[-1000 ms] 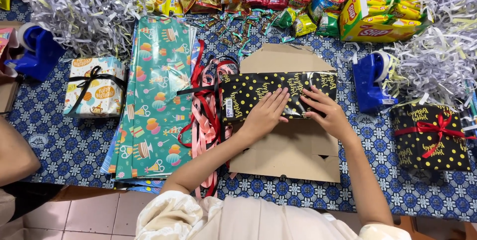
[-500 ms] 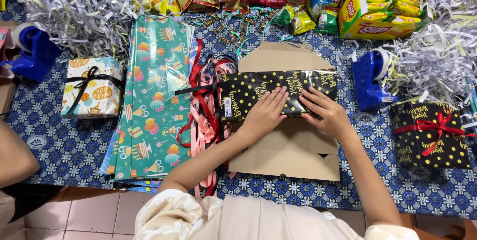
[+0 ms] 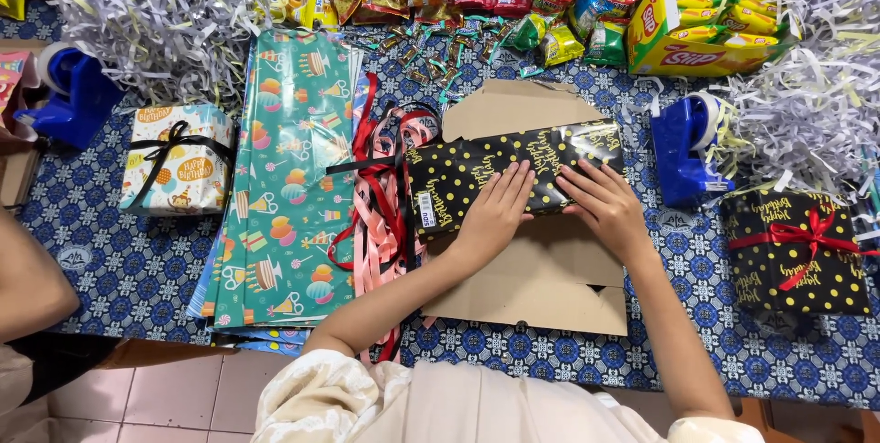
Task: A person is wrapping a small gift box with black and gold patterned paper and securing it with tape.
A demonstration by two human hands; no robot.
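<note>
We press both palms on the black gold-dotted wrapping paper (image 3: 513, 172), which lies folded over a long box on the flat brown cardboard (image 3: 541, 278) at mid-desk. Our left hand (image 3: 495, 209) lies flat on its near face, fingers together and extended; our right hand (image 3: 605, 209) rests beside it, fingers slightly spread, clamped on nothing. The paper seems closed along the top, yet we see no ribbon on it, so we judge wrapping about half done. Left of the paper lie loose red and pink ribbons (image 3: 380, 195); right of it stands a blue tape dispenser (image 3: 683, 149), and farther right a finished black gift with red bow (image 3: 796, 250).
</note>
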